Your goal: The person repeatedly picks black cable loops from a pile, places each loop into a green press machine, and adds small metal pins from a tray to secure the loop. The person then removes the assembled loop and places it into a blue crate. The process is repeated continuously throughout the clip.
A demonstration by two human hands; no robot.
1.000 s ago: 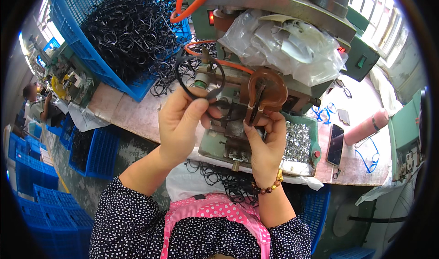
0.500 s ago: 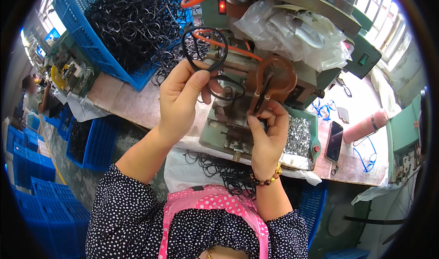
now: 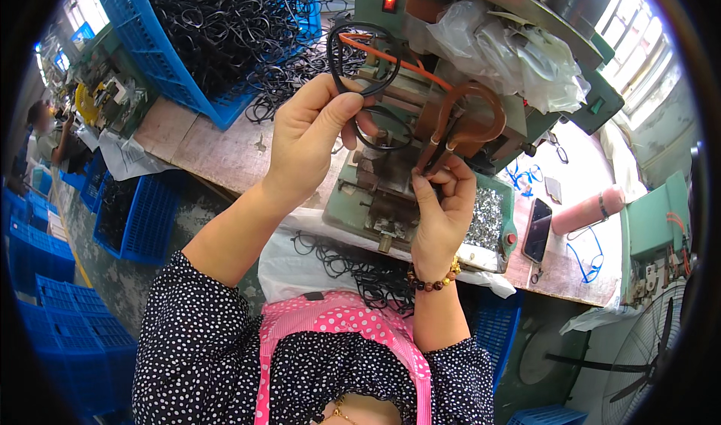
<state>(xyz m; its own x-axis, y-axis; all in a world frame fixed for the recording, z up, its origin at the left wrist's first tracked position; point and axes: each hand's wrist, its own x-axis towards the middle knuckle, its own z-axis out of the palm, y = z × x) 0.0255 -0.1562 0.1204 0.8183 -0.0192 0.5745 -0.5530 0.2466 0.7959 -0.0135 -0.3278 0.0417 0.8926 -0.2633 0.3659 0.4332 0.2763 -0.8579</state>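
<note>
My left hand (image 3: 312,128) is closed, thumb against fingers, on a looped black cord (image 3: 336,57). One large loop rises above the fingers, and a smaller loop hangs to their right, over the bench machine. My right hand (image 3: 444,215) is pinched at the machine's front, just below a brown U-shaped piece (image 3: 492,110). What its fingertips hold, if anything, is hidden behind thumb and fingers. Under the hands lies the machine's green base (image 3: 342,211) with dark metal blocks. More black cords (image 3: 360,271) rest on white cloth at my lap.
A blue basket (image 3: 150,42) full of black cords stands at the far left of the bench. Small silvery pieces (image 3: 487,215) fill a tray to the right. Beyond lie a phone (image 3: 537,230) and a pink bottle (image 3: 589,209). A fan (image 3: 646,357) stands lower right.
The view has shifted, moving the machine slightly right and up in the picture. Both hands keep nearly the same places against the machine, with the black cord still in the left.
</note>
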